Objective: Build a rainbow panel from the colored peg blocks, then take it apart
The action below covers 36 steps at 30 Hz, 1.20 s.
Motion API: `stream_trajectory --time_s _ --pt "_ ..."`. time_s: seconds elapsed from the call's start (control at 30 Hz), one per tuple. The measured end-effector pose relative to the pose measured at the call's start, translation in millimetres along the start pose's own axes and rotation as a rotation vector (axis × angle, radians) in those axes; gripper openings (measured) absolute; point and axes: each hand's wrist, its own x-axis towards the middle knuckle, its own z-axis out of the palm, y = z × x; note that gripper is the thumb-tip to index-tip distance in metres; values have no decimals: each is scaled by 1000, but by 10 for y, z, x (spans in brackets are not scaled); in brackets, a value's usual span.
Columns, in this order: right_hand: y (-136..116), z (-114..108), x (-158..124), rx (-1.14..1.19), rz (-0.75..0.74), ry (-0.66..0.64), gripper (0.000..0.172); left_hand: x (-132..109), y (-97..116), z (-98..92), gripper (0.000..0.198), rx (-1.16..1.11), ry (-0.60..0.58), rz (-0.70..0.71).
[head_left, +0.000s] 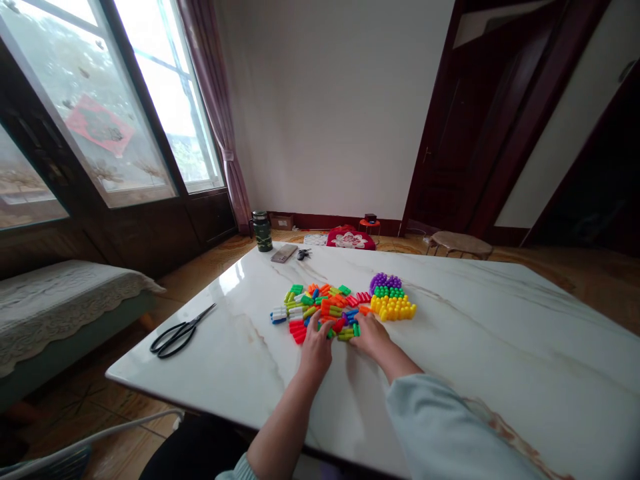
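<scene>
1. In the head view, a heap of coloured pegs [327, 307] lying on the worktop [225, 360], apart from both near and far edges, closer to the left edge than to the right.
2. Just beside the heap, towards the right edge: yellow pegs [393, 309], green pegs [389, 292] and purple pegs [385, 281], packed into colour blocks, yellow towards the near edge, purple towards the far edge.
3. Left hand [316, 345] at the heap's near side, grip curved over the pegs with fingers parted; no telling whether pinching one.
4. Right hand [373, 337] at the heap's near right side, grip bent down beside green and blue pieces; fingertips partly hidden, so pinch or gap impossible to judge.
5. Step in hand, by judgement: picking through loose pegs two-handed. Next move apparently calling for a light fingertip pinch, without nudging the colour blocks.
6. Yellow pegs seemingly upright, rounded tops up, long axes vertical; heaped pegs mostly lying flat, long axes in mixed directions.
7. Near the near left corner, scissors [186, 328], tips towards the far edge; at the far left corner, a flask [263, 233].
</scene>
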Motion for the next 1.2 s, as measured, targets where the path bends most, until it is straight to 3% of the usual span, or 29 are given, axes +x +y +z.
stream_trajectory --time_s 0.1,0.2,0.3,0.37,0.43,0.5,0.57,0.63,0.7,0.8,0.9,1.03,1.2 --pt "-60 -6 38 9 -28 37 40 50 77 -89 38 -88 -47 95" --pt "-75 -56 55 28 -50 83 37 147 123 -288 33 3 45 126" --pt "-63 -109 50 35 -62 116 33 302 3 -501 44 281 220 -113" --pt "-51 -132 39 39 -60 115 30 395 -175 -600 57 375 243 -345" --pt "-44 -149 23 43 -57 108 29 448 -375 -655 55 321 201 -447" --pt "-46 -165 4 47 -52 94 30 460 -532 -673 47 277 181 -439" --pt "-57 -185 -11 59 -54 88 30 449 -592 -656 41 230 233 -372" --pt "-80 -204 -20 92 -70 100 29 439 -535 -603 35 73 336 -265" --pt "-115 -216 -19 162 -105 128 28 440 -382 -513 27 -221 373 -181" --pt "-177 -208 -8 361 -171 157 28 439 -88 -325 31 -695 164 -197" --pt "-216 -175 1 573 -262 169 26 379 105 -139 38 -914 -47 -222" --pt "-193 -127 -1 691 -312 171 19 246 111 9 39 -906 -84 -233" --pt "-121 -84 0 776 -287 93 20 193 25 48 36 -706 -105 -193"
